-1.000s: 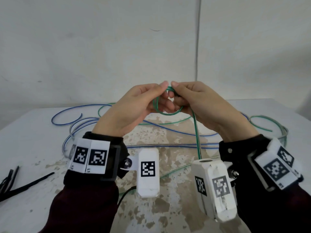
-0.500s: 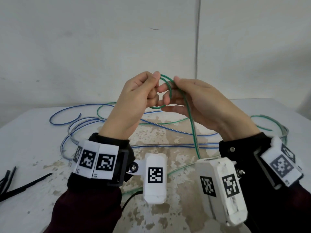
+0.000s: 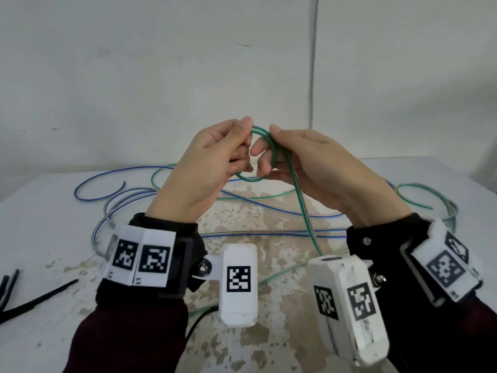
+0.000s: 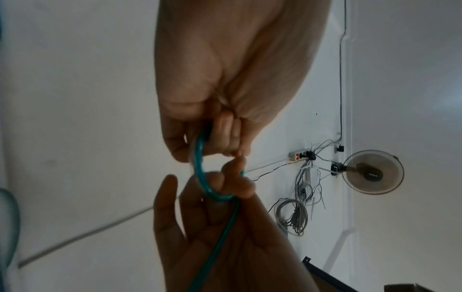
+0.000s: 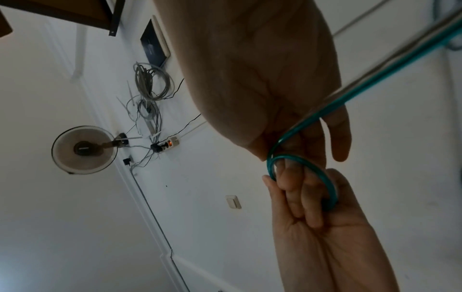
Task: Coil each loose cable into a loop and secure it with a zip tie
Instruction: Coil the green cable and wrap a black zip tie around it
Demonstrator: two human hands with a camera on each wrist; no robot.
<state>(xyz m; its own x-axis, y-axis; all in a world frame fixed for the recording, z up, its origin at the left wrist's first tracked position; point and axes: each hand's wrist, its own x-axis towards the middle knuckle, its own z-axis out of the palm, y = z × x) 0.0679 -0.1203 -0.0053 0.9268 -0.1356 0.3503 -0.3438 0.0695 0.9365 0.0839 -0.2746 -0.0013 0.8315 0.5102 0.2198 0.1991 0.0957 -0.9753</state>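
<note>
Both hands are working mid-air at centre frame in the head view, above the table. The left hand is pinching the small green coil between thumb and curled fingers. The right hand is feeding the green cable; its thumb and fingers are closing on the coil's top, though the exact contact is probably hidden behind the knuckles. The right wrist view is showing the left fingers hooked through the loop.

Step in hand, as I judge it: winding the next turn. To do it well, the left pinch should be holding all turns stacked at one spot while the right hand is laying each new turn to the same diameter, letting the cable roll so it isn't twisting. The loop is looking tight; widening it would be easing the tying.

The cable is thin, glossy, translucent green, springy-looking, with its tail running down to lower centre and trailing across the table to the right edge. The blue cable is lying loose behind, uncoiled. Black zip ties are waiting at lower left, untouched.
</note>
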